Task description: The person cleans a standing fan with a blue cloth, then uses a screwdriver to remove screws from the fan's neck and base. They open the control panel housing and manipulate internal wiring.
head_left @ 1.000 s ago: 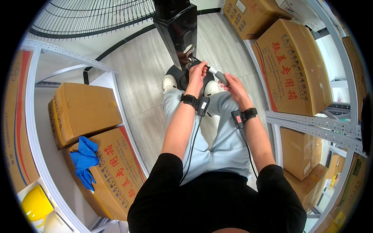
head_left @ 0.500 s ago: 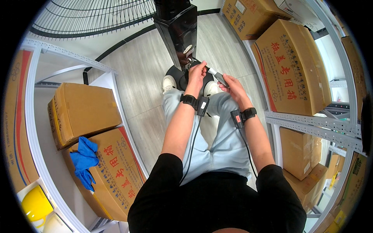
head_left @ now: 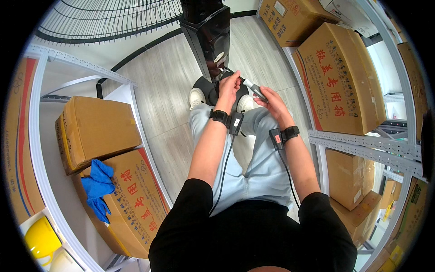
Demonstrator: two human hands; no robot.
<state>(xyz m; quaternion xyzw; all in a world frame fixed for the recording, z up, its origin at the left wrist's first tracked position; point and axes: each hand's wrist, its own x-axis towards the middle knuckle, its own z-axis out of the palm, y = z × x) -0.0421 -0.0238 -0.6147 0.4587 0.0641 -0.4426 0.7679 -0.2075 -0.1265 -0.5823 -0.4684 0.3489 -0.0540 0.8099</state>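
Note:
My left hand [head_left: 229,90] is closed in a pinch at the dark front end of a grey-and-white handled tool [head_left: 248,84], beside the lower part of a glossy black fan pole [head_left: 204,43]. My right hand [head_left: 272,102] is closed on the tool's grey handle. Exactly what the left fingertips grip is partly hidden. The round black fan base [head_left: 213,99] lies on the floor below, between my white shoes. Black bands with small boxes and cables are strapped to both wrists.
Metal shelving [head_left: 410,148] with cardboard boxes [head_left: 340,68] stands on the right. More shelves on the left hold boxes [head_left: 99,129], a blue cloth [head_left: 95,183] and a yellow helmet [head_left: 43,235]. A wire fan guard [head_left: 104,22] hangs at upper left.
My right hand has shifted slightly on the tool's handle, its fingers moving a little. The left hand, fan and surroundings look nearly unchanged.

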